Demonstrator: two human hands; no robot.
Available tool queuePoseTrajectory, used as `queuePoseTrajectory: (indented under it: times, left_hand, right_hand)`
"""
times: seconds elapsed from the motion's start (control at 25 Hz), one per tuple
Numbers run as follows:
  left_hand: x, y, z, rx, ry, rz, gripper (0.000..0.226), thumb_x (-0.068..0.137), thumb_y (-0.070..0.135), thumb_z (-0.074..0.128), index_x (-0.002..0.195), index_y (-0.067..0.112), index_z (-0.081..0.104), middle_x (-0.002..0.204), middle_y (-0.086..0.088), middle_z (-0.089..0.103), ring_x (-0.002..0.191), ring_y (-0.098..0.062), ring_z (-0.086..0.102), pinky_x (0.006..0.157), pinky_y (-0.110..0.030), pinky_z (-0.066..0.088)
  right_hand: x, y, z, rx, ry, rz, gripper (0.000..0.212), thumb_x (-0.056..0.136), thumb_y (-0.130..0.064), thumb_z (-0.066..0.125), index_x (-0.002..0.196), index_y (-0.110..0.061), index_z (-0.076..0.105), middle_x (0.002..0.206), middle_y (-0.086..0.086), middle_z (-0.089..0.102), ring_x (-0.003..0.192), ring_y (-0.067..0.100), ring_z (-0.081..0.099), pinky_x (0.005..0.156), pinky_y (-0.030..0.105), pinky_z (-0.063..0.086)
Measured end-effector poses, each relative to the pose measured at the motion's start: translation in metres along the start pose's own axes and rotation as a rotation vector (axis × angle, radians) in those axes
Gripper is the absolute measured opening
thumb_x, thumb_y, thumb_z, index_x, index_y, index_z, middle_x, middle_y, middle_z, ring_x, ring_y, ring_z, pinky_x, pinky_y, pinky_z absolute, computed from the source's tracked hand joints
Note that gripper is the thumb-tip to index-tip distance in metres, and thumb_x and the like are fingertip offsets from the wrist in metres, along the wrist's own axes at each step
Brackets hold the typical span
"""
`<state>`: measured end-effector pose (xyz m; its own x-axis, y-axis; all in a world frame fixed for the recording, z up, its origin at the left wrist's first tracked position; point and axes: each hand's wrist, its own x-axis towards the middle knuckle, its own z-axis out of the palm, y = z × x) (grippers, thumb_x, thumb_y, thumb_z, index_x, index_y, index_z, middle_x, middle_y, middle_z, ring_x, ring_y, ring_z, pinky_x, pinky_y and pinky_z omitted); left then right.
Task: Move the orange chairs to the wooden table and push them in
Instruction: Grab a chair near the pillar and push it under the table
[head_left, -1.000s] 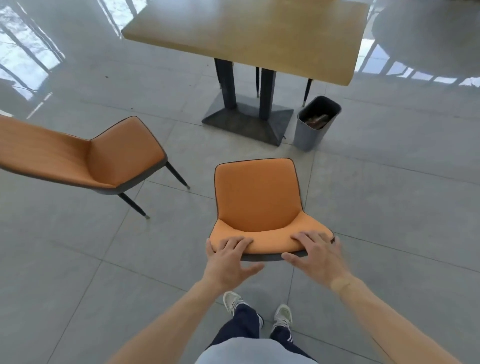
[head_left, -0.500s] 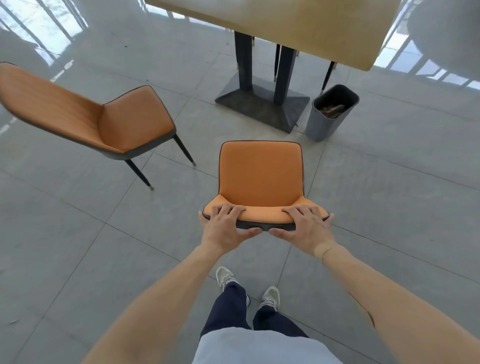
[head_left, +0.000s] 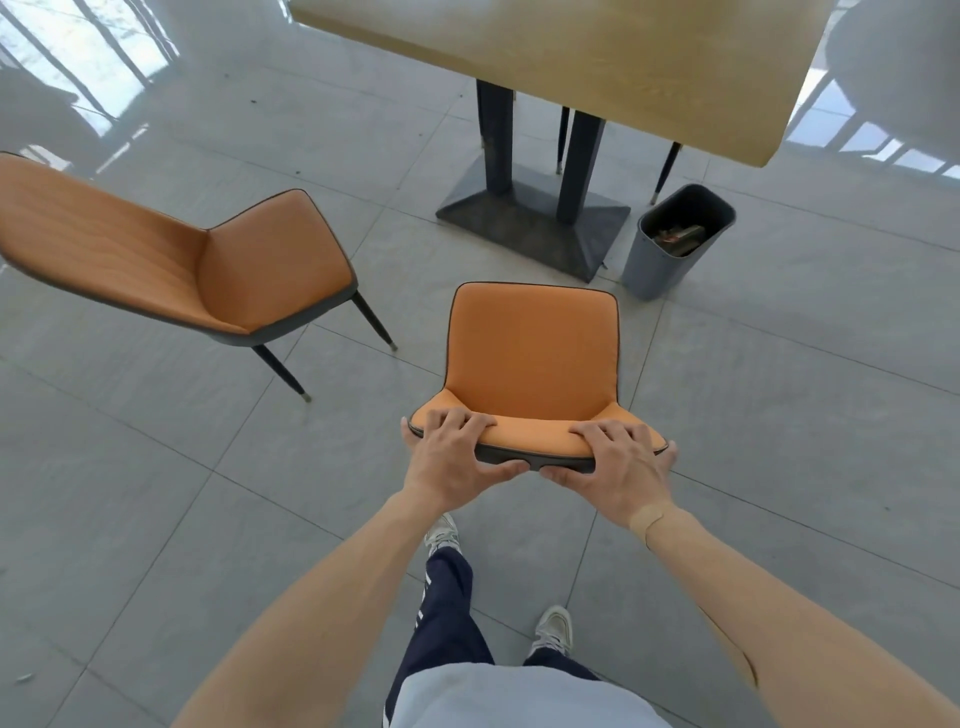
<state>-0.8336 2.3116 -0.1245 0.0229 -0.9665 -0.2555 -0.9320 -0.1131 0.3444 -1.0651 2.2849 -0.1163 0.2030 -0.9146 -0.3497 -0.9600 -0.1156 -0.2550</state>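
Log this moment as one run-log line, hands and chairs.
hands: left and right grip held chair backrest top | second chair: left, apart | wooden table: ahead | not pushed in

Both bare forearms reach forward and down from the near edge of the view, drawing closer together toward the middle. The left hand (head_left: 451, 457) grips the left part of the chair back (head_left: 535, 441), its fingers (head_left: 457, 418) curled over the top and its thumb pressed along the dark underside. The right hand (head_left: 615, 465) grips the right part the same way, fingers over the top, thumb underneath, pointing toward the left thumb. A skin-toned plaster (head_left: 649, 517) crosses the right wrist. Both wrists are bent slightly downward.
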Motion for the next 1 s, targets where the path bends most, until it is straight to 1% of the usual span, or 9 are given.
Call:
queuePoseTrajectory:
  times: [0.2, 0.36, 0.48, 0.64, 0.84, 1.0]
  left_hand:
    - [0.055, -0.028, -0.026, 0.008, -0.038, 0.056, 0.084, 0.063, 0.095, 0.032, 0.125, 0.040, 0.049, 0.127, 0.007, 0.052, 0.127, -0.021, 0.032, 0.108, -0.072, 0.011]
    - [0.098, -0.048, -0.049, 0.018, -0.072, 0.107, 0.087, 0.062, 0.096, 0.028, 0.125, 0.040, 0.048, 0.129, 0.007, 0.051, 0.129, -0.022, 0.032, 0.109, -0.073, 0.011]
    - [0.126, -0.061, -0.061, 0.021, -0.073, 0.139, 0.086, 0.062, 0.096, 0.029, 0.125, 0.040, 0.049, 0.127, 0.008, 0.051, 0.127, -0.021, 0.033, 0.108, -0.072, 0.012]
    - [0.158, -0.076, -0.075, 0.030, -0.090, 0.167, 0.084, 0.063, 0.095, 0.032, 0.125, 0.041, 0.049, 0.128, 0.008, 0.051, 0.128, -0.021, 0.034, 0.108, -0.071, 0.013]
    - [0.202, -0.082, -0.090, 0.038, -0.099, 0.185, 0.081, 0.063, 0.095, 0.035, 0.123, 0.042, 0.049, 0.129, 0.009, 0.051, 0.128, -0.020, 0.031, 0.108, -0.068, 0.016]
    - [0.238, -0.085, -0.103, 0.042, -0.105, 0.193, 0.078, 0.064, 0.093, 0.040, 0.123, 0.043, 0.049, 0.130, 0.011, 0.050, 0.129, -0.018, 0.031, 0.109, -0.066, 0.015]
  right_hand:
    - [0.045, -0.028, -0.012, 0.025, -0.006, 0.063, 0.090, 0.058, -0.100, 0.017, 0.125, -0.046, 0.044, 0.132, -0.014, 0.051, 0.122, 0.020, 0.036, 0.100, 0.067, 0.024]
    - [0.080, -0.052, -0.023, 0.026, -0.002, 0.120, 0.092, 0.057, -0.099, 0.015, 0.127, -0.047, 0.044, 0.135, -0.013, 0.050, 0.123, 0.020, 0.036, 0.100, 0.062, 0.027]
    - [0.103, -0.065, -0.029, 0.041, 0.003, 0.154, 0.091, 0.057, -0.099, 0.017, 0.127, -0.047, 0.044, 0.135, -0.013, 0.050, 0.124, 0.020, 0.036, 0.100, 0.060, 0.027]
    - [0.129, -0.080, -0.035, 0.049, 0.001, 0.174, 0.082, 0.063, -0.095, 0.026, 0.127, -0.046, 0.044, 0.135, -0.012, 0.050, 0.124, 0.020, 0.035, 0.101, 0.062, 0.026]
    - [0.166, -0.088, -0.046, 0.075, 0.028, 0.194, 0.083, 0.063, -0.095, 0.029, 0.127, -0.044, 0.047, 0.133, -0.012, 0.051, 0.123, 0.021, 0.036, 0.101, 0.063, 0.025]
    - [0.198, -0.092, -0.055, 0.083, 0.037, 0.193, 0.084, 0.063, -0.096, 0.027, 0.127, -0.044, 0.046, 0.133, -0.012, 0.050, 0.122, 0.020, 0.035, 0.101, 0.066, 0.023]
